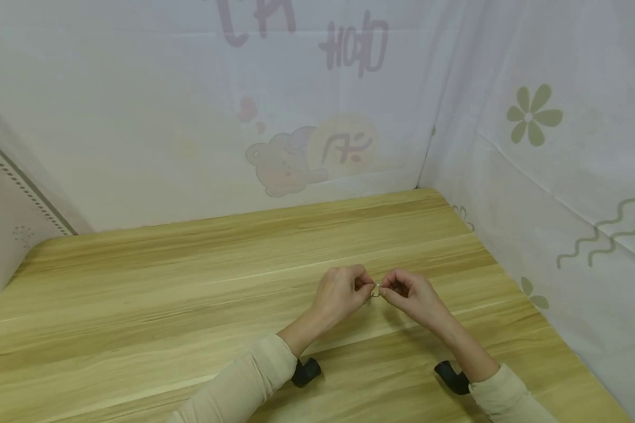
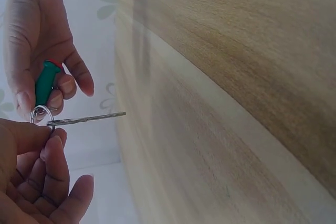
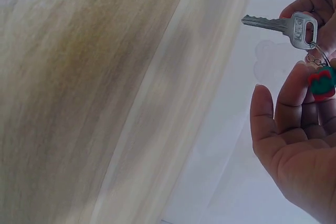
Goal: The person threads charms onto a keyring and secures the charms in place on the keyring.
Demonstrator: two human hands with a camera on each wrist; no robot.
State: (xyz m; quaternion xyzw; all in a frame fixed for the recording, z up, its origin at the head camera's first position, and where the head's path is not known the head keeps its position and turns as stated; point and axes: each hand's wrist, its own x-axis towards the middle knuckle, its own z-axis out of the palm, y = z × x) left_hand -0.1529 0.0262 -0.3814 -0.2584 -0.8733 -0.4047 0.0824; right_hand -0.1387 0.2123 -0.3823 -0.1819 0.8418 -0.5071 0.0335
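Both hands meet above the wooden table. My left hand point(image 1: 341, 291) pinches a metal key ring point(image 2: 43, 111) between thumb and finger. A silver key point(image 3: 296, 30) hangs on that ring, its toothed blade sticking out toward the table side in both wrist views. My right hand point(image 1: 417, 298) pinches a small green and red charm point(image 3: 321, 83), joined to the ring by a short chain point(image 3: 316, 60). In the left wrist view the charm point(image 2: 46, 82) lies along the fingers. From the head view the fingers hide most of the key and charm.
The wood-grain table point(image 1: 164, 294) spreads out under the hands. Pale printed curtains point(image 1: 137, 117) stand along its back and sides. Two black curved pieces point(image 1: 307, 372) show below the wrists.
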